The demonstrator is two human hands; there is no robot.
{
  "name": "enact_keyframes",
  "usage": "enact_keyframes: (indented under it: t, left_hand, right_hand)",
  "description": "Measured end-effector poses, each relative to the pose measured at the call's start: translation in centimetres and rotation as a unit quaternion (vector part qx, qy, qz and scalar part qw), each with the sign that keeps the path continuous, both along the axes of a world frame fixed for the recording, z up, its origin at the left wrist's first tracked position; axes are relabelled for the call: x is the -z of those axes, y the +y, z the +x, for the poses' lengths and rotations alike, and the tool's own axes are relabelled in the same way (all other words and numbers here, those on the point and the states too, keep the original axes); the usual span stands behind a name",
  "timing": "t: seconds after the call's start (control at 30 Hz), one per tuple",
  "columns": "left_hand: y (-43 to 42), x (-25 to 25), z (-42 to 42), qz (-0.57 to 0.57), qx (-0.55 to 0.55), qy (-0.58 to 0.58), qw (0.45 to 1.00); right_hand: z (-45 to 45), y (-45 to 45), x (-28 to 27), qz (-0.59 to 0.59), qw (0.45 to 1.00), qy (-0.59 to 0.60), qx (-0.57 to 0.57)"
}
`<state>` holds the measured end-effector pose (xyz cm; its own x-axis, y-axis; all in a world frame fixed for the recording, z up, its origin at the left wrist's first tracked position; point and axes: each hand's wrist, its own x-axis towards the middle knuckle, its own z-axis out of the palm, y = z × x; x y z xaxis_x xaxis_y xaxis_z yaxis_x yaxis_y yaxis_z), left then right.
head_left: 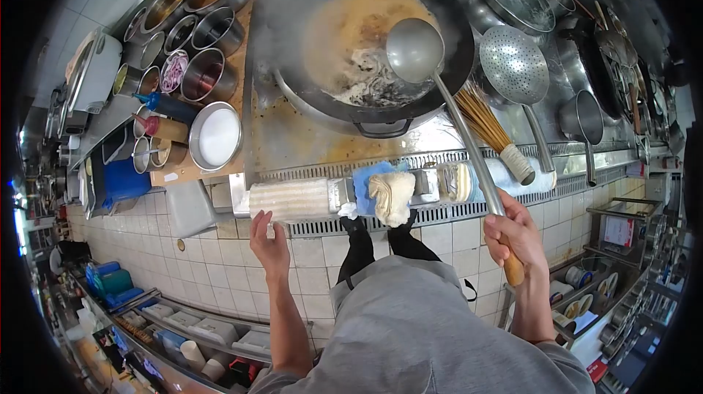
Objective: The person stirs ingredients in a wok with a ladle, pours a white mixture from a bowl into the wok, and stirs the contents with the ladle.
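My right hand (515,236) is wrapped round the wooden-ended handle of a large metal ladle (415,50). The ladle's bowl is over a big black wok (455,35), above brown, foamy liquid (359,24) that steams. My left hand (269,244) is raised near a striped folded towel (289,200) at the stove's front edge, fingers partly curled. A small whitish bit shows at its fingers, too small to make out. A cream cloth (392,196) lies on a blue cloth between my hands.
Right of the wok are a bamboo brush (487,123), a perforated skimmer (514,64) and a metal pot (582,117). On the left stand metal containers (209,75), squeeze bottles (165,129) and a bowl of white contents (215,135). Shelves lie behind me.
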<state>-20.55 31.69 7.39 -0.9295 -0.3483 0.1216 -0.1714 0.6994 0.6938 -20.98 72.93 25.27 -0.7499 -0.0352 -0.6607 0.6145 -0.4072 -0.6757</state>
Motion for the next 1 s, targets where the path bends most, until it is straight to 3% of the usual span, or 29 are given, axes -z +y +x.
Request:
enact_keyframes:
  t: [0.23,0.3,0.5,0.63,0.8,0.93,1.0]
  left_hand:
    - [0.3,-0.9,0.8,0.027,-0.030,-0.009,0.999]
    - [-0.3,-0.3,1.3,-0.019,-0.020,-0.003,1.000]
    - [-1.0,-0.3,2.7,0.002,-0.067,-0.019,0.998]
    - [-1.3,-0.7,3.0,-0.024,-0.060,-0.020,0.998]
    - [-0.5,-0.9,2.4,0.059,-0.080,-0.004,0.995]
    - [-0.8,-0.4,2.1,0.054,-0.063,-0.003,0.997]
    - [-0.8,-0.6,2.1,0.043,-0.060,-0.004,0.997]
  right_hand:
    - [-2.4,-1.7,2.0,-0.049,0.999,0.004,-0.017]
    - [-2.9,-2.2,2.3,-0.099,0.995,-0.002,-0.030]
    - [-3.0,-3.8,1.7,-0.234,0.971,-0.019,-0.035]
    - [-2.6,-4.7,-0.1,-0.199,0.974,-0.026,-0.101]
    - [-2.8,-5.4,-1.6,-0.104,0.972,0.012,-0.210]
    - [-1.9,-4.9,-1.3,-0.058,0.973,0.047,-0.220]
    - [-1.2,-4.0,-1.2,-0.034,0.987,0.034,-0.154]
